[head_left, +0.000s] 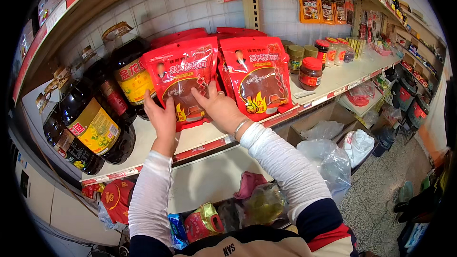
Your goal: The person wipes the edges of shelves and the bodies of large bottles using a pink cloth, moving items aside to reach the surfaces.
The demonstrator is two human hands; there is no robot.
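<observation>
A glossy red pouch [184, 64] stands tilted back on the shelf, its front window showing dark reddish-brown contents. My left hand [159, 116] is at its lower left edge, thumb on the front and fingers apart. On the lower right of the same pouch rests my right hand [222, 109], thumb and forefinger spread over the front; a bracelet circles that wrist. Neither hand visibly closes around the pouch. Just to the right stands a matching red pouch [256, 78], and more red pouches [241, 32] lean behind the pair, mostly hidden.
Large dark bottles with yellow labels [94, 123] crowd the left end of the shelf [200, 139]. A red-lidded jar [310, 73] and several smaller jars stand to the right. Below are bagged goods [203, 223] and a clear plastic bag [325, 160]. An upper shelf [89, 14] overhangs.
</observation>
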